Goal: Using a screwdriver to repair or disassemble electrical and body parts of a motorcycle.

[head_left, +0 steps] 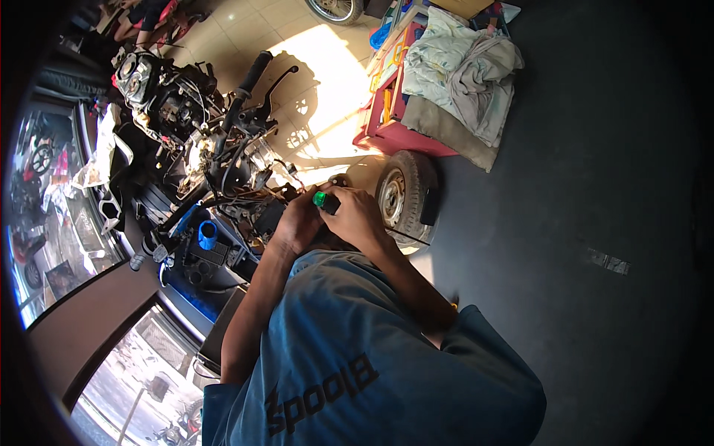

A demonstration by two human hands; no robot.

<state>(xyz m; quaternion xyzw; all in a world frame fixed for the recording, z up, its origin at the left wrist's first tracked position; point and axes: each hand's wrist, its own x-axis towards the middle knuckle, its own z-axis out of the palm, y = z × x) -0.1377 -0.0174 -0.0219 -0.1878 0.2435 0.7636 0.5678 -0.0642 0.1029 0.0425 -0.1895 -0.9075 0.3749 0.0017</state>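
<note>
My right hand [359,219] is closed around a dark tool handle with a green end [320,200], held in front of my body. My left hand [297,223] is just beside it, its fingers curled and mostly hidden behind the right hand and the tool; what it grips is unclear. Both hands are at the lower edge of a partly dismantled motorcycle [182,104], next to exposed wires and parts [264,212]. Its handlebar [251,80] rises above them.
A wheel [393,195] stands right of my hands. Behind it is a pink cabinet [422,143] with folded cloths [461,67]. A blue bin [190,282] with a blue container [207,235] lies at lower left. Another person [141,18] is at top left.
</note>
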